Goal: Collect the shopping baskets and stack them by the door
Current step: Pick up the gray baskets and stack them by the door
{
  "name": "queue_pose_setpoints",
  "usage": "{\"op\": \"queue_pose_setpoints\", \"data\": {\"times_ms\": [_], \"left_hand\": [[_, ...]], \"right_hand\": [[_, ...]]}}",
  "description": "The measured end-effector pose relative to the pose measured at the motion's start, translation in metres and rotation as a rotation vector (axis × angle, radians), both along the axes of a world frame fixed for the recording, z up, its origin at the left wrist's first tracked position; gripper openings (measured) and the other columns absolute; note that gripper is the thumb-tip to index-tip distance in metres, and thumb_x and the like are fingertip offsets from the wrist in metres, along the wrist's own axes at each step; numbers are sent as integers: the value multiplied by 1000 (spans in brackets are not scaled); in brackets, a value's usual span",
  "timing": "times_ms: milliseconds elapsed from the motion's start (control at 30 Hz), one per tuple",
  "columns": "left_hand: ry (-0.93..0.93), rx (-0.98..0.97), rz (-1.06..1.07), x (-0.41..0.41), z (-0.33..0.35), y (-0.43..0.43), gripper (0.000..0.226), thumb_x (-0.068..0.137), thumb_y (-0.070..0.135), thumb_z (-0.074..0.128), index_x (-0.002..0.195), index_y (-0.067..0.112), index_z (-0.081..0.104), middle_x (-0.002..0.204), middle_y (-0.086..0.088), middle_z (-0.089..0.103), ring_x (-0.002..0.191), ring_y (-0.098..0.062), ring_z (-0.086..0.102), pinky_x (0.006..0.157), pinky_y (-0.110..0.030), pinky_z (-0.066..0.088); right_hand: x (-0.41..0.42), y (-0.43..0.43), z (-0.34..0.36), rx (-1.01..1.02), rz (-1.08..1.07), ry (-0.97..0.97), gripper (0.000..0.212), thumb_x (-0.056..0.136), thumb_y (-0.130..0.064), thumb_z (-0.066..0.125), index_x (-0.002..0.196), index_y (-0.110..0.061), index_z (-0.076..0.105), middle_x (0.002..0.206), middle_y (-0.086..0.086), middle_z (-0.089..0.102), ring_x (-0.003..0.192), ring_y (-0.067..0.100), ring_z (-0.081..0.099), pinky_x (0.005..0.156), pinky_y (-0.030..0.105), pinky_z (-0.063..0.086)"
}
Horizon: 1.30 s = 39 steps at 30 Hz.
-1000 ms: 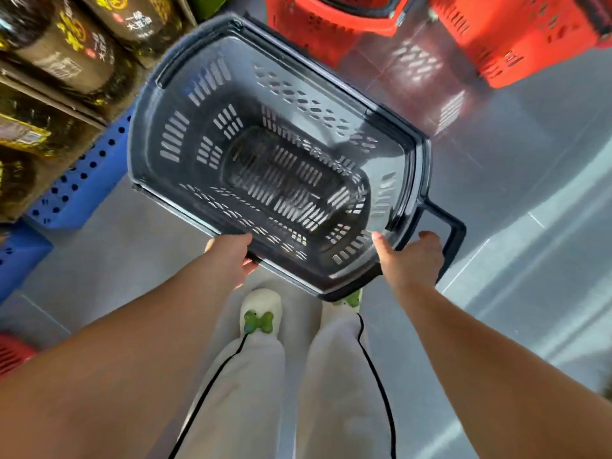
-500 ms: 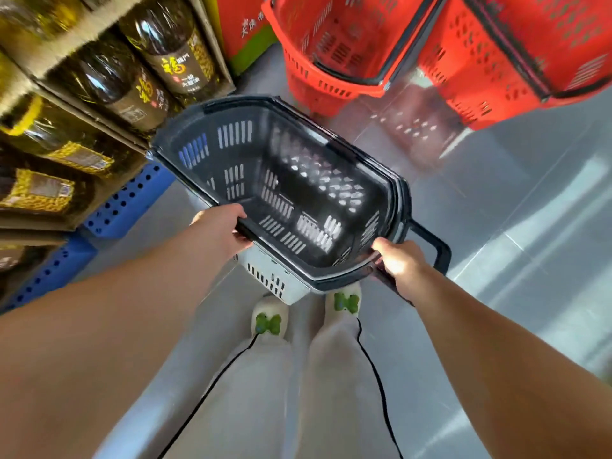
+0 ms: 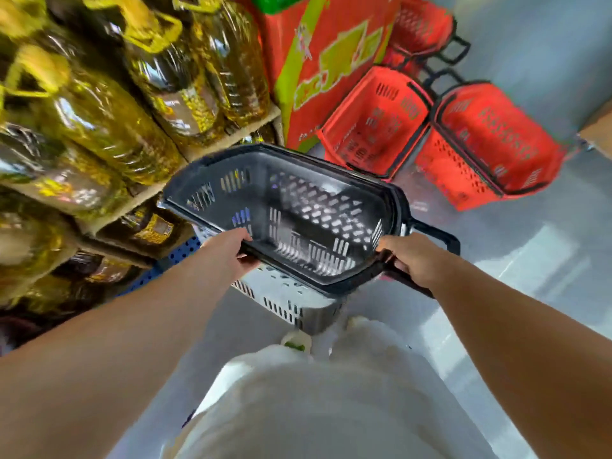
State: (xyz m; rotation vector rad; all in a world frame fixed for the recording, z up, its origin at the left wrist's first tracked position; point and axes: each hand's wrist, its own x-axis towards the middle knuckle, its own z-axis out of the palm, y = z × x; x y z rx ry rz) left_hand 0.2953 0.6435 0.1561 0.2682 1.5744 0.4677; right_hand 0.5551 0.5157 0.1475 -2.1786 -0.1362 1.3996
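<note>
I hold a grey slotted shopping basket [image 3: 298, 207] with a black rim off the floor in front of me, tilted with its opening toward me. My left hand [image 3: 228, 253] grips the near rim on the left. My right hand [image 3: 407, 260] is closed around the black handle at the basket's right end. Ahead on the floor stand red baskets: one [image 3: 371, 124] tilted beside a carton, another [image 3: 490, 144] to its right, and a third [image 3: 420, 28] farther back. The picture is blurred by motion.
Shelves of large yellow oil bottles [image 3: 116, 104] fill the left side, over a blue pallet [image 3: 178, 256]. An orange and green carton [image 3: 321, 61] stands behind the held basket. Grey glossy floor [image 3: 530, 276] stretches to the right. My white trousers show at the bottom.
The basket has come up and levelled out, moving forward toward the red baskets. My view has risen, so the shelves and red baskets now show more fully. Both hands kept their grip.
</note>
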Motion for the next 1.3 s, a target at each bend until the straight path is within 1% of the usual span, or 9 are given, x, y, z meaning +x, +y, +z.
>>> {"op": "queue_pose_setpoints", "data": {"times_ms": [67, 233, 433, 600, 733, 833, 933, 1133, 1300], "left_hand": [[-2, 42, 63, -6, 16, 5, 22, 88, -5, 47, 70, 6, 39, 69, -11, 43, 59, -22, 49, 43, -36, 53], [-46, 126, 256, -4, 45, 6, 22, 89, -6, 46, 72, 7, 39, 69, -10, 42, 51, -20, 53, 37, -32, 53], [-41, 220, 557, 19, 74, -14, 17, 89, -7, 48, 78, 5, 45, 74, -10, 48, 64, -21, 54, 38, -32, 54], [13, 309, 754, 23, 85, -51, 13, 86, -5, 50, 78, 4, 48, 71, -13, 51, 64, -25, 58, 42, -33, 56], [128, 353, 914, 7, 101, -94, 12, 82, -4, 57, 76, 4, 49, 65, -14, 53, 40, -19, 61, 36, -27, 52], [211, 371, 1010, -15, 115, -128, 13, 78, -2, 62, 80, 6, 53, 64, -11, 54, 45, -18, 61, 39, -23, 51], [277, 418, 1123, -38, 134, -166, 17, 76, 0, 65, 83, 9, 53, 68, -10, 56, 40, -13, 61, 37, -19, 47], [376, 566, 1312, -92, 165, -254, 19, 78, 2, 63, 90, 12, 52, 74, -8, 59, 48, -14, 62, 39, -19, 50], [404, 612, 1478, -140, 180, -348, 16, 83, 3, 62, 83, 14, 50, 69, -6, 57, 48, -15, 62, 40, -21, 51]], "right_hand": [[-3, 18, 18, 65, 40, 17, 19, 78, -8, 65, 65, -1, 53, 28, 3, 43, 24, 14, 45, 41, 27, 52], [9, 59, 40, 189, 175, 37, 18, 73, -4, 62, 60, -8, 50, 29, 1, 38, 23, 11, 37, 50, 43, 58], [40, 116, 75, 303, 422, -21, 22, 72, -3, 65, 54, -7, 51, 29, 1, 37, 22, 11, 33, 33, 11, 31], [41, 147, 97, 386, 629, 0, 14, 71, -3, 64, 61, -8, 55, 40, 2, 41, 32, 13, 33, 40, 18, 25], [5, 154, 115, 441, 750, 27, 15, 65, -2, 65, 71, -9, 53, 50, 8, 45, 38, 20, 41, 49, 27, 37], [-32, 149, 128, 515, 827, 49, 19, 58, -5, 67, 71, -9, 54, 50, 7, 49, 33, 16, 46, 44, 23, 40], [-73, 136, 142, 542, 916, 109, 34, 47, -14, 65, 79, -5, 58, 56, 14, 54, 48, 25, 53, 58, 38, 49], [-172, 92, 170, 596, 1063, 245, 26, 64, -2, 67, 85, -8, 52, 62, 8, 51, 45, 18, 48, 37, 19, 38], [-264, 23, 188, 664, 1197, 330, 24, 69, -2, 68, 78, -13, 49, 68, 4, 51, 52, 15, 48, 39, 18, 41]]}}
